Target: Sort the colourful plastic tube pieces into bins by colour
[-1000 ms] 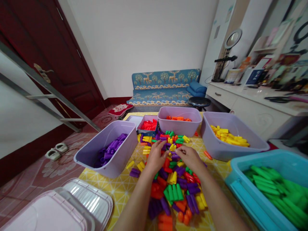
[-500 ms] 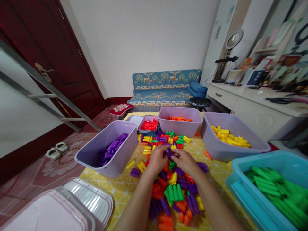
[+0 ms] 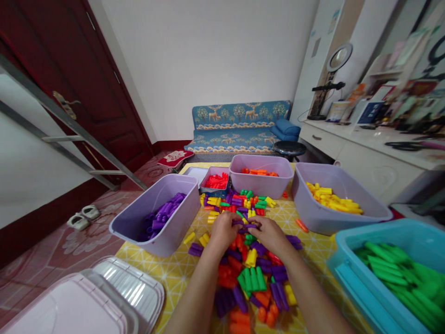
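Head camera, near to far, with clock hours read from the table's middle and twelve at the far side: the bottom edge cuts off both forearms and an orange block [image 3: 239, 321]. At seven to eight, at least two lids overlap, a pink one [image 3: 69, 306] cut off by the frame and a clear one [image 3: 139, 285]. At four, a turquoise tub [image 3: 342, 243], also cut off, holds green pieces [image 3: 385, 264].

At six, a mixed pile [image 3: 252, 280] lies on the yellow cloth [image 3: 172, 287], too overlapped to count. Beyond it, two hands meet at the middle: the left hand [image 3: 224, 229] and right hand [image 3: 266, 230] have fingers drawn in narrow on purple pieces [image 3: 244, 227]; fingers partly cover these, so I cannot tell how many there are. More mixed pieces lie at twelve, partly behind the hands.

Three lilac tubs stand around: the left tub [image 3: 186, 218] at nine with purple tubes [image 3: 162, 215], the right tub [image 3: 313, 220] at two with yellow pieces [image 3: 332, 199], the far tub [image 3: 257, 186] at twelve with orange pieces [image 3: 259, 172]. At eleven, one small box [image 3: 213, 191] holds red pieces [image 3: 216, 181].

Farther off are one black stool [image 3: 289, 147], then one blue sofa [image 3: 239, 125].
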`<action>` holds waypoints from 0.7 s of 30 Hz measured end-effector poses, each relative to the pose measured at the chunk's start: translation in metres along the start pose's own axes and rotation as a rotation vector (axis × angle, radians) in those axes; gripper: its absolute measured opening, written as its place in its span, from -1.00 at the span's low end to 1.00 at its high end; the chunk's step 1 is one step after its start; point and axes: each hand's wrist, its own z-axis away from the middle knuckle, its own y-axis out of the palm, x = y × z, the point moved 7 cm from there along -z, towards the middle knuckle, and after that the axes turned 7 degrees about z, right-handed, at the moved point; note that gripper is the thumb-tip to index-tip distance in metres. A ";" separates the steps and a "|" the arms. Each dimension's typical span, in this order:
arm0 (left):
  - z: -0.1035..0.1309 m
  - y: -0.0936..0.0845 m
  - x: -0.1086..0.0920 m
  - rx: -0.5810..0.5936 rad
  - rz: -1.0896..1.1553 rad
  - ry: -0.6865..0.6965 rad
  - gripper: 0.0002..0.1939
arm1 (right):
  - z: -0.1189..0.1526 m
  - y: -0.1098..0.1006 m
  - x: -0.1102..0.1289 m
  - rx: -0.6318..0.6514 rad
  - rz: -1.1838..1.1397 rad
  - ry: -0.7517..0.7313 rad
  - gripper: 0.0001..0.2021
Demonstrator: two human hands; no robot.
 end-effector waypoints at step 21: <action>0.014 -0.110 0.019 -0.771 2.102 -0.252 -0.74 | 0.001 0.001 0.002 0.001 -0.004 -0.006 -0.77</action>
